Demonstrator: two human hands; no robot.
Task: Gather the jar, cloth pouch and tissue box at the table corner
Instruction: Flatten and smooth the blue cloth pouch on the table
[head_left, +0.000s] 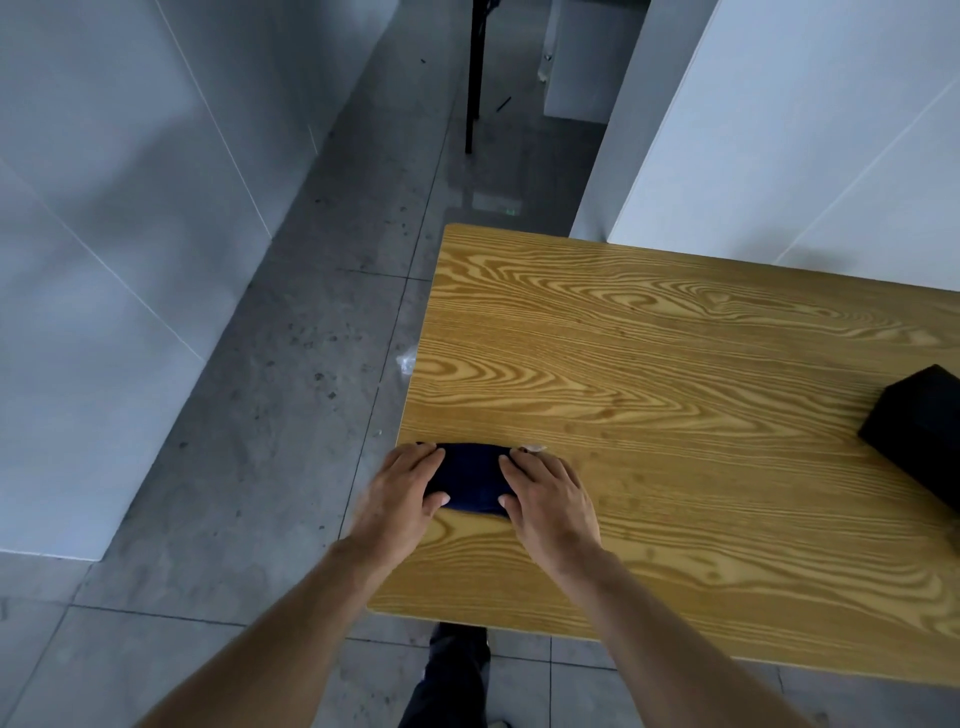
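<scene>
A dark blue cloth pouch (470, 480) lies on the wooden table (649, 364) close to its left edge, near the front left corner. My left hand (402, 493) rests on the pouch's left end and my right hand (548, 499) on its right end, fingers over the top and thumbs at the near side. A small pale tag pokes out beyond my right fingertips. At the table's right edge of view lies a black box (919, 431), partly cut off. No jar is in view.
Grey tiled floor runs to the left of the table and in front of it. White panels stand on the left and behind the table on the right. A thin black pole (474, 78) rises from the floor far ahead. My dark trouser leg (452, 675) shows below the table edge.
</scene>
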